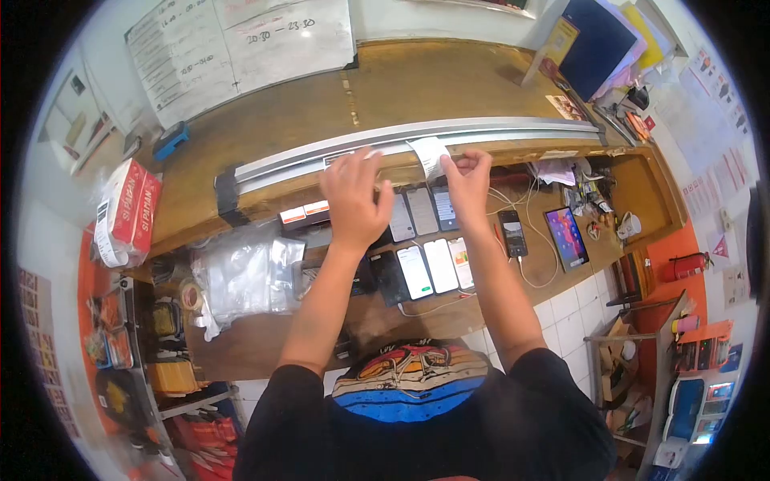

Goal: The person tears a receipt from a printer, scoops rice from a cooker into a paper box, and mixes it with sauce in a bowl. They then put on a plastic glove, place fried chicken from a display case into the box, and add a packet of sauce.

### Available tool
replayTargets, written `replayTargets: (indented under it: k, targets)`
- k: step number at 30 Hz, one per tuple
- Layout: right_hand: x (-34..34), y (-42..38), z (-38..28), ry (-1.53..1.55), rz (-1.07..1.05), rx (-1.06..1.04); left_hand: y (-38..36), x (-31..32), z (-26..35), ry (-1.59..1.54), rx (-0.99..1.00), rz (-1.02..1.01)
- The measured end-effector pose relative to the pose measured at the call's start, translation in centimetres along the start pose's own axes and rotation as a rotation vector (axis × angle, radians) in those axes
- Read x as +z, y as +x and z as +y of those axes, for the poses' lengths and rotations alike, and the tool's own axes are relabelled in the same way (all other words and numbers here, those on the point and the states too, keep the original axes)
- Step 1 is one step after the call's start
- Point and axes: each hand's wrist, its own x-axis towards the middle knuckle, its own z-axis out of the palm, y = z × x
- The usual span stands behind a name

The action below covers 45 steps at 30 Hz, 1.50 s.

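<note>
The right hand (468, 178) has thumb and forefinger pinched on the right-hand edge of a paper slip (431, 154). The slip lies across the metal rail (321, 155) at the front edge of the upper wooden ledge (465, 86), its lower end hanging over the ledge's front face. The left hand (357, 202) is open, fingers loosely spread and slightly blurred, over the same edge to the left of the slip; contact with the rail cannot be determined. The two hands are apart, with a section of ledge front showing between them.

Behind the rail, the ledge runs back as a broad wooden surface to the whiteboard (253, 48). Dark tape (229, 195) wraps the rail's left end; a red box (132, 210) stands beyond it.

Below the ledge, the table (241, 350) carries phones between the forearms, among them a white-screened phone (440, 266). These limit the room under the hands. Clear plastic bags (241, 272) occupy the area left of the left forearm. Right of the right forearm lie a dark phone (511, 232) with a cable plugged in and a tablet (566, 238), with a strip of wood between them crossed by the cable. The tablet's lower corner sits near the table's front edge, and tiled floor (565, 309) shows past that edge.
</note>
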Motion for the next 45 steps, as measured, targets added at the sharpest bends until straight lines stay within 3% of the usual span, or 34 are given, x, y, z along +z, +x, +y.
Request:
replayTargets:
  k: [4, 7, 13, 31, 35, 37, 43, 45]
  targets:
    - [0.2, -0.1, 0.4, 0.174, -0.038, 0.054, 1.5, 1.8, 1.3, -0.077, 0.125, -0.205]
    - [0.2, -0.9, 0.9, 0.348, -0.172, 0.096, 2.1, 3.2, 1.5, -0.038, 0.162, -0.211]
    - [-0.3, -2.4, 1.8, 0.507, -0.224, 0.154, 2.1, 3.8, 1.5, -0.056, 0.132, -0.250]
    - [-0.8, -4.4, 1.0, 0.572, -0.272, 0.164, 1.8, 3.5, 1.9, -0.094, 0.123, -0.209]
    - [-1.2, -4.0, 0.1, 0.577, -0.463, 0.103, 2.0, 3.5, 1.5, -0.127, 0.115, -0.237]
    - [-2.1, -2.5, -0.3, 0.506, -0.644, 0.129, 2.0, 2.1, 1.3, -0.212, 0.037, -0.206]
    - [-5.8, 3.4, -7.6, 0.580, -0.606, -0.037, 0.7, -5.5, 2.1, -0.317, -0.114, 0.076]
    - [-6.3, 6.2, -8.1, 0.560, -0.603, -0.137, 0.6, -9.6, 4.8, -0.612, -0.254, 0.114]
